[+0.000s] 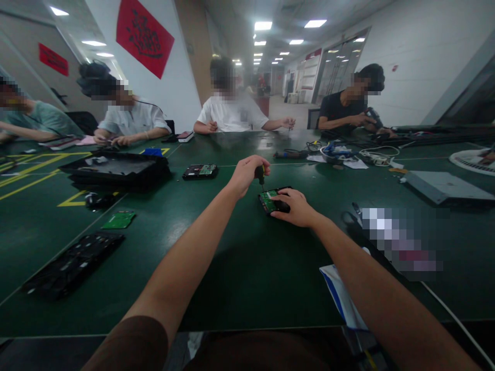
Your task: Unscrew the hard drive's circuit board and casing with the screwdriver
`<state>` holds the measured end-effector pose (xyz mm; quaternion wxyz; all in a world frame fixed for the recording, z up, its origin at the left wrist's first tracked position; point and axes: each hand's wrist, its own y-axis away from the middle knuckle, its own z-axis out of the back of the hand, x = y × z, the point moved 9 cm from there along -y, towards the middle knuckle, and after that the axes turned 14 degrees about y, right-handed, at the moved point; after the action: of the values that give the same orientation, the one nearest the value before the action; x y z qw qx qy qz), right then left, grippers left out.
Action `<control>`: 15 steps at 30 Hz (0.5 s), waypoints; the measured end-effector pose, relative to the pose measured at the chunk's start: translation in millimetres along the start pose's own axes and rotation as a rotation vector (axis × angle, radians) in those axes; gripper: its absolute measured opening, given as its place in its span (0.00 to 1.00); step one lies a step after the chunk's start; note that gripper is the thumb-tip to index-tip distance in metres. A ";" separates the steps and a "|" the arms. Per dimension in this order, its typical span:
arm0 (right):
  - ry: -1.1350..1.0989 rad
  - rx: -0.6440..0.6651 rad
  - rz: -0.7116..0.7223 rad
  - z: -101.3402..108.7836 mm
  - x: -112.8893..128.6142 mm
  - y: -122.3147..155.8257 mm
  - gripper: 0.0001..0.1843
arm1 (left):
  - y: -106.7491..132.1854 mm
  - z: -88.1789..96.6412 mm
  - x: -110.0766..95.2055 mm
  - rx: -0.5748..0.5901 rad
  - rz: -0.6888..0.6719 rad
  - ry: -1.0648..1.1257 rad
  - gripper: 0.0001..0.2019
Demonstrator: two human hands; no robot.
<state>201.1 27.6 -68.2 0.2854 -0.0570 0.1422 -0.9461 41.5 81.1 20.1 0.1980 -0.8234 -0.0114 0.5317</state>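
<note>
A hard drive with a green circuit board on its upper face lies on the dark green table in front of me. My right hand grips its right side, fingers reaching over the board. Above the drive, my left hand is closed around the handle of a small screwdriver, dark with some yellow. The screwdriver stands nearly upright, its tip down at the board; whether it sits in a screw is too small to tell. Another hard drive lies beyond my left forearm.
At left lie a loose green circuit board, a black plastic frame and a black tray. Cables and a grey metal box are at right. A blue-white packet lies by my right forearm. Several people sit across the table.
</note>
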 end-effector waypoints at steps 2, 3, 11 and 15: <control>-0.004 -0.003 -0.001 -0.4 -0.4 -0.1 0.32 | -1.3 4.4 6.5 -0.030 0.044 0.102 0.08; -0.004 -0.005 -0.001 -0.4 -0.4 -0.2 0.32 | -1.8 5.9 10.0 -0.043 0.063 0.155 0.08; -0.011 -0.005 -0.006 1.1 0.4 -0.3 0.31 | 0.5 -2.8 13.2 -0.013 0.000 0.141 0.12; -0.007 -0.018 0.001 1.4 0.2 -0.2 0.31 | 3.1 -4.3 14.5 -0.010 0.025 0.124 0.13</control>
<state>201.1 27.3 -66.8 0.2858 -0.0631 0.1498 -0.9444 50.9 80.2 8.0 0.1874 -0.8559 0.0086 0.4819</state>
